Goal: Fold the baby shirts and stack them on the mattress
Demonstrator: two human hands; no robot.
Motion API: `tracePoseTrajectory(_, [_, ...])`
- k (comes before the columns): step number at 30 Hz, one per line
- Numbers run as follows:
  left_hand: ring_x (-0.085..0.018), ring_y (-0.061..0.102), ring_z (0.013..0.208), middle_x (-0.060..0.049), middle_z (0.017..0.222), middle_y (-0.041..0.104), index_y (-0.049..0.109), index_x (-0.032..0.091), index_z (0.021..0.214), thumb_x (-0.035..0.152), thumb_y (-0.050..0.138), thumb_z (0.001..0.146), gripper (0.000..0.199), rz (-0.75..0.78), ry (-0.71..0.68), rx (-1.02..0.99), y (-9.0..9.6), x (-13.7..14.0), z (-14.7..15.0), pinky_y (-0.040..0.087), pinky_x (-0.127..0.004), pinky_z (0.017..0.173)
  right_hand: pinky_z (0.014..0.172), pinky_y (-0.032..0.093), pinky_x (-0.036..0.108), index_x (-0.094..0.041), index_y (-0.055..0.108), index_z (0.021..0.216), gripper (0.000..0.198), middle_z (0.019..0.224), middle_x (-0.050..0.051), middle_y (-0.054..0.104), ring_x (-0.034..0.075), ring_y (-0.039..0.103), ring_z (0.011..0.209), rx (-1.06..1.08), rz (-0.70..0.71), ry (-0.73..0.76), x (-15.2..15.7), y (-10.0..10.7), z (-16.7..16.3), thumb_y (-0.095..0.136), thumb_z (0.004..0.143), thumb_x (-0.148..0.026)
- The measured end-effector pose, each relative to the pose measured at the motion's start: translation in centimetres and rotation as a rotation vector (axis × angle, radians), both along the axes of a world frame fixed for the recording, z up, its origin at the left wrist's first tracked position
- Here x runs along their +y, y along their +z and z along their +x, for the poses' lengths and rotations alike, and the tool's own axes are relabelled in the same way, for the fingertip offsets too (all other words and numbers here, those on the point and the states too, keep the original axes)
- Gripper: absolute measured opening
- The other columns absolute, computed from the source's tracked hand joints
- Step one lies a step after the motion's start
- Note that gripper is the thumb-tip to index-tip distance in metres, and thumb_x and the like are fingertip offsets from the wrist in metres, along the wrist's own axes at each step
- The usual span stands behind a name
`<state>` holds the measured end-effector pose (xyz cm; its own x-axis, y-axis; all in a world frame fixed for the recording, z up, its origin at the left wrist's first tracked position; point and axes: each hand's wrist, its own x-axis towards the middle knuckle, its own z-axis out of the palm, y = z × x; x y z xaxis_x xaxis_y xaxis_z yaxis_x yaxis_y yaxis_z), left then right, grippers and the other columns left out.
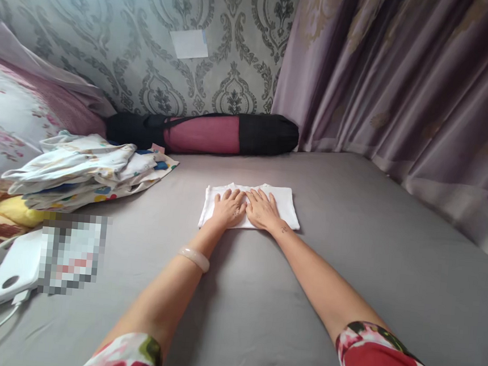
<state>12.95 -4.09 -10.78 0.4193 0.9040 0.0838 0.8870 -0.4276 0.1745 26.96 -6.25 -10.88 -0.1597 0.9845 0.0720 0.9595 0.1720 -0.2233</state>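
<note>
Fingers of the left hand and the right hand lie flat and loosely spread, palms down on a folded white cloth, pressing its top without grasping it. The hands almost meet at its middle; its short ends reach out past them, its far edge shows just beyond the fingertips, and its near edge runs beneath the wrists. Around it, grey sheet stretches broadly rightward to the purple curtain and nearer between the forearms. Leftward, a strip of sheet separates the cloth from piled patterned clothes and a white device. Farther off, a black-and-maroon bag lies along the wall.
</note>
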Motion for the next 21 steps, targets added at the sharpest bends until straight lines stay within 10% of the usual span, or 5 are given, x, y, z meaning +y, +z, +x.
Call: tracePoseTrajectory(21, [-0.031,0.027,0.145,-0.011,0.155,0.036,0.04,0.023,0.146,0.049,0.026,0.098,0.056,0.054,0.057,-0.014,-1.2,-1.1,-0.5,0.02,-0.055,0.116,0.117,0.01,0.055,-0.023,0.035,0.15,0.055,0.159,0.006,0.025,0.025,0.015,0.147,0.005,0.005,-0.058,-0.9,-0.2,0.9,0.031,0.098,-0.037])
